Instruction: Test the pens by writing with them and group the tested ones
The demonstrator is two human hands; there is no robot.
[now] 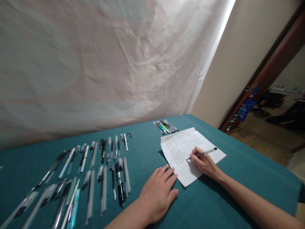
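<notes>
My right hand (pixel 204 163) is closed around a thin pen (pixel 206 152), with its tip touching a white sheet of paper (pixel 186 144) covered in handwriting. My left hand (pixel 158 192) lies flat and open on the teal tablecloth (pixel 233 178), fingers stretched toward the sheet's near left corner. The paper lies at an angle on the right half of the table.
Several pens lie in rows on the left of the table (pixel 105 178). A small bundle of pens (pixel 165 126) rests just beyond the paper. A wrinkled white cloth backdrop (pixel 107 63) hangs behind. A doorway (pixel 274 105) opens at the right.
</notes>
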